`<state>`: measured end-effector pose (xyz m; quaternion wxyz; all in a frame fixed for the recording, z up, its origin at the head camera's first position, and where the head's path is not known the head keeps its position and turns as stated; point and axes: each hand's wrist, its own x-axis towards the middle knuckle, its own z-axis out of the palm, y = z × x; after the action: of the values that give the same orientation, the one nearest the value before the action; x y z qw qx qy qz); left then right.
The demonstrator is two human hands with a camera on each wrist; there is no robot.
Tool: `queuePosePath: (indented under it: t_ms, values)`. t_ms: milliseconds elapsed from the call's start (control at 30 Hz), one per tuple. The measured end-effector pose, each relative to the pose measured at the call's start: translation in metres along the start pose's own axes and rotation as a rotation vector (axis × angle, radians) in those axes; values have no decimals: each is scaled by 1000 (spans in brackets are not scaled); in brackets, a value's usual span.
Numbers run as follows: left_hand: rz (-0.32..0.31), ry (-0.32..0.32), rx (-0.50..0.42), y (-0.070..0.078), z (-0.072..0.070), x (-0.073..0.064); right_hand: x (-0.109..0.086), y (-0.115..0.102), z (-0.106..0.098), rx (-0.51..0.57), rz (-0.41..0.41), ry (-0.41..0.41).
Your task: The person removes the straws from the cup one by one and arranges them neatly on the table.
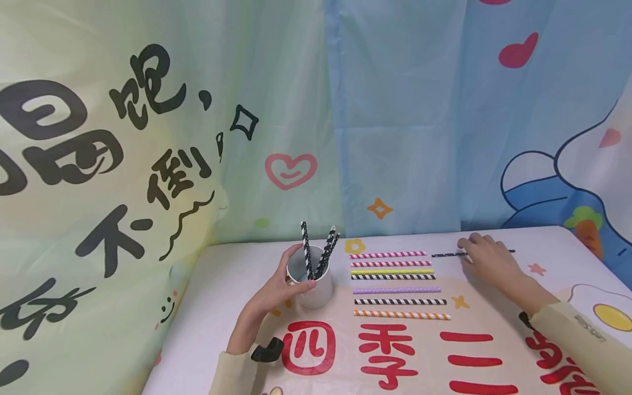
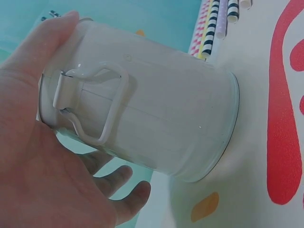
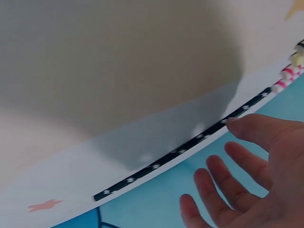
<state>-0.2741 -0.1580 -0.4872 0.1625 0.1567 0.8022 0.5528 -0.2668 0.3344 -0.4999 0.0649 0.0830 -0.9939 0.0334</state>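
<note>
Mug (image 1: 321, 296), white, upright on desk (image 1: 212, 285), left of a row of paper straws. Handle (image 2: 122, 95) plain in the left wrist view, mostly behind the hand from the head. Left hand (image 1: 274, 288): grip closed around the mug near its rim, thumb on the near side, remaining fingers partly hidden behind the wall.

Contents: one black-and-white striped straw (image 1: 306, 247), leaning; beside it, black star-print straws (image 1: 325, 255), overlapping, exact count hard to make out. Lower ends out of sight inside.

Star-patterned black straw (image 3: 183, 149), single, flat near the desk's far edge, right of the row. Middle covered in the head view by right hand (image 1: 489, 263): grip loose, fingers spread, nothing clasped; thumb tip over the straw, contact or slight gap impossible to tell.

Row, far to near: two pink-striped straws (image 1: 390, 264), one yellow straw (image 1: 392, 271), one black-striped straw (image 1: 393, 277), one lilac dotted straw (image 1: 396, 290), a second black-striped straw (image 1: 400, 302), one orange-striped straw (image 1: 402, 314). Only ends of some in either wrist view, cut off by the frame.

Right sleeve (image 1: 582, 334): cropped at the edge, lettering too small to read.
</note>
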Motion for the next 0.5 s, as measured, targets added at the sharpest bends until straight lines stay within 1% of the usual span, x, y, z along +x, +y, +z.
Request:
queuePosePath:
  t_ms: [167,300,400,500]
  values:
    - [0,-1,-4,0,0,1,-4,-16,-7,23,18,-19]
    - [8,-8,-5,-1,0,2,-7,-28,-11,53,13,-27]
    - [7,-8,-8,-1,0,2,-9,-39,-14,78,1,-17]
    - [5,-8,-8,0,0,1,-10,-51,-18,126,14,-1]
